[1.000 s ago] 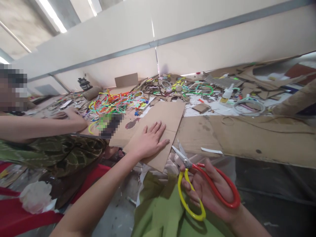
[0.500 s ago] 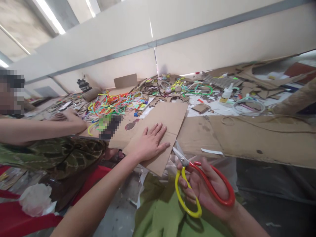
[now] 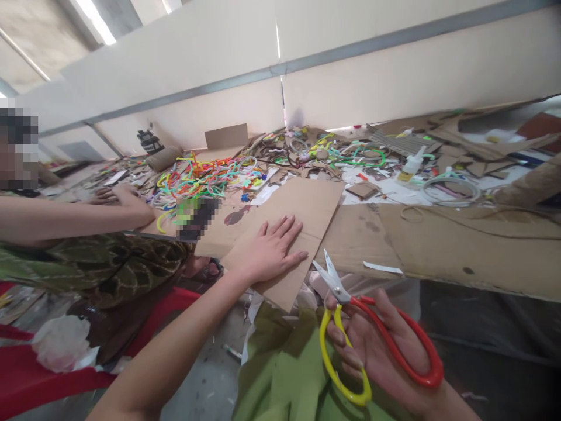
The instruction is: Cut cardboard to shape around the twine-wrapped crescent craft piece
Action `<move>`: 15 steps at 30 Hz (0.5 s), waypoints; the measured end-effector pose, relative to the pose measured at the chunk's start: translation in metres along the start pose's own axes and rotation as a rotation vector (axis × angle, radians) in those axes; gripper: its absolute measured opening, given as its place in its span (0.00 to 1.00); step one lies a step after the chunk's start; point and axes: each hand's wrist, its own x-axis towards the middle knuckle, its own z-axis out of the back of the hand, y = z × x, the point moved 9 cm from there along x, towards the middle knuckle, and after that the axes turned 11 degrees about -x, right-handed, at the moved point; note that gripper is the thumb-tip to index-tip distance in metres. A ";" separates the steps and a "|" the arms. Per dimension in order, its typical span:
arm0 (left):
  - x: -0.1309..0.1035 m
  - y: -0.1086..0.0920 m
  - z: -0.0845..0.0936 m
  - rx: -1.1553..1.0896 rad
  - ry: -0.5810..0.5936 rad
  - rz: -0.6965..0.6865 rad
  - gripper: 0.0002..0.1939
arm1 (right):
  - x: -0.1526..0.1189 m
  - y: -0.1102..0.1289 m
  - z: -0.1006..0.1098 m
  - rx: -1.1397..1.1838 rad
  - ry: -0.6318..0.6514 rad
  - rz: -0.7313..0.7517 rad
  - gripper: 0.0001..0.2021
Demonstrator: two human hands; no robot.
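The cardboard sheet [image 3: 313, 202] lies on the counter [image 3: 460, 245], its near corner jutting past the front edge. The person's left grip [image 3: 274, 251] rests flat on it, released, fingers spread. Just off the sheet's right edge, the right grip [image 3: 372, 342] has the scissors [image 3: 338, 292] by their red and yellow handles, blades parted and pointing toward that edge; I can't tell whether the tips touch it. Left of the sheet sprawls a tangle of coloured strands [image 3: 197, 184], with a co-worker's forearm [image 3: 83, 215] farther left. A white strip [image 3: 382, 267] and, farther back, a squeeze bottle [image 3: 410, 168] are to the sheet's right.
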 end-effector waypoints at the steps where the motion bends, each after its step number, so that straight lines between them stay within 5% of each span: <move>1: 0.000 0.000 0.000 0.001 -0.002 -0.007 0.42 | 0.002 0.002 0.000 -0.009 -0.003 0.003 0.29; 8: 0.005 0.008 0.003 0.007 -0.009 0.054 0.41 | 0.024 0.020 -0.001 -0.134 0.011 0.039 0.27; 15: 0.000 0.004 0.005 -0.010 0.017 0.014 0.41 | 0.016 0.010 0.006 -0.084 -0.001 0.026 0.28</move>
